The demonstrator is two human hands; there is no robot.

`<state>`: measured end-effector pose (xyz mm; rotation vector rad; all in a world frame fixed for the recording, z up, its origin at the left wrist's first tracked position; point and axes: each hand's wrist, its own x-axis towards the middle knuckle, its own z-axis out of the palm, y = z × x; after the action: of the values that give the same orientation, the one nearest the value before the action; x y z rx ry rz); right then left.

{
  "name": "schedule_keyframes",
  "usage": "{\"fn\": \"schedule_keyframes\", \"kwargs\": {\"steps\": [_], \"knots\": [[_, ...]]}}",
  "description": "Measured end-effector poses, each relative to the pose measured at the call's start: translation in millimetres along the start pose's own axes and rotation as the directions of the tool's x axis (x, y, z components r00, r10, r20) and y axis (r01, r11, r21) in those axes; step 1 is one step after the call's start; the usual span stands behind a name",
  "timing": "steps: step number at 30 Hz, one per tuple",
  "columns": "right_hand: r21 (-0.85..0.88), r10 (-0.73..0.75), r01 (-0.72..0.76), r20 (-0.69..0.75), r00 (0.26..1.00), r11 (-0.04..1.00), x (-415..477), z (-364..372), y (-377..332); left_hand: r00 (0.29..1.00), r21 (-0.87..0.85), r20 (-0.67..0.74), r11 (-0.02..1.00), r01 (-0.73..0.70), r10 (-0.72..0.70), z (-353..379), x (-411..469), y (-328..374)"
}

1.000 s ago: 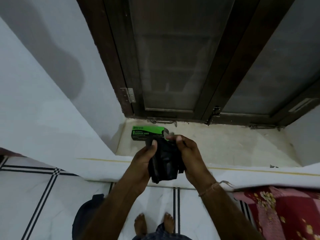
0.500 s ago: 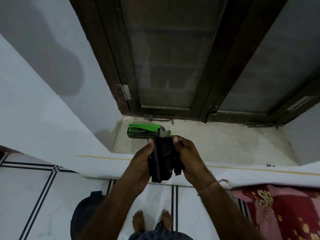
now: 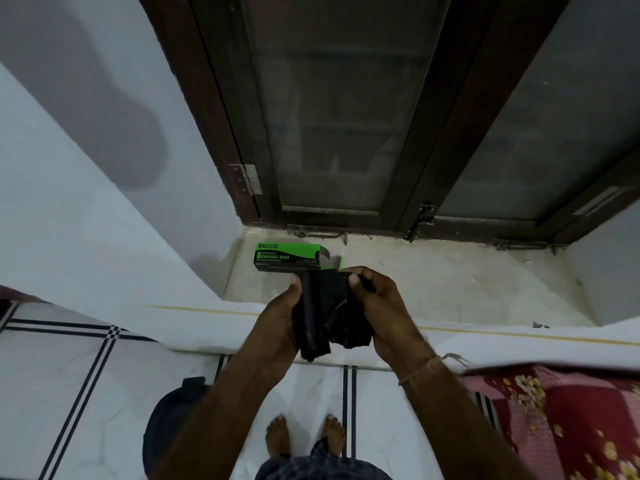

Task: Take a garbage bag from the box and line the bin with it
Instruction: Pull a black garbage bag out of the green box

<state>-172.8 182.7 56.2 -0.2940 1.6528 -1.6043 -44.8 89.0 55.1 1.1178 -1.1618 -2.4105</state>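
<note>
A folded black garbage bag (image 3: 327, 317) hangs between both hands above the sill's front edge. My left hand (image 3: 280, 320) grips its left side, thumb on the top corner. My right hand (image 3: 379, 310) pinches the upper right part, which looks crumpled and partly spread. Just behind the hands, a green garbage bag box (image 3: 285, 257) lies on the stone window sill (image 3: 450, 282) with its right end flap open. A dark round bin (image 3: 169, 424) stands on the floor at lower left, half hidden by my left forearm.
A dark wooden window frame (image 3: 450, 133) with a hinge and latches rises behind the sill. White walls flank the recess. White floor tiles (image 3: 69, 393) with black lines lie below, my bare feet on them. A red flowered cloth (image 3: 561, 424) sits at lower right.
Both hands have kept hold of the bag and worked its folds apart a little; the right side is more spread. The box has not moved.
</note>
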Motion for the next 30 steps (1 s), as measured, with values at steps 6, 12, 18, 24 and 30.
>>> {"fn": "schedule_keyframes", "kwargs": {"steps": [6,12,18,24,30], "knots": [[0.095,0.056,-0.071,0.153,0.987,0.993,-5.9,4.9,-1.3,1.000,0.009,0.021,1.000,-0.003,0.003,4.9,-2.7,0.0],[0.106,0.038,-0.049,0.110,0.993,0.993,-2.3,0.4,2.2,0.999,0.022,0.023,0.999,-0.036,0.035,3.3,-6.9,0.9],[0.151,0.039,-0.054,0.100,0.994,0.987,-1.6,-2.9,6.6,0.999,-0.023,0.035,0.999,0.024,-0.024,5.7,-8.7,4.0],[0.230,0.036,-0.061,0.112,0.993,0.971,-5.6,4.9,9.9,0.993,-0.186,0.046,0.975,0.118,-0.111,11.3,-6.2,-0.8],[0.329,-0.077,0.055,0.053,0.996,0.943,-8.5,12.0,21.6,0.995,-0.349,0.059,0.933,0.091,-0.075,16.3,-1.7,-11.2]]}}
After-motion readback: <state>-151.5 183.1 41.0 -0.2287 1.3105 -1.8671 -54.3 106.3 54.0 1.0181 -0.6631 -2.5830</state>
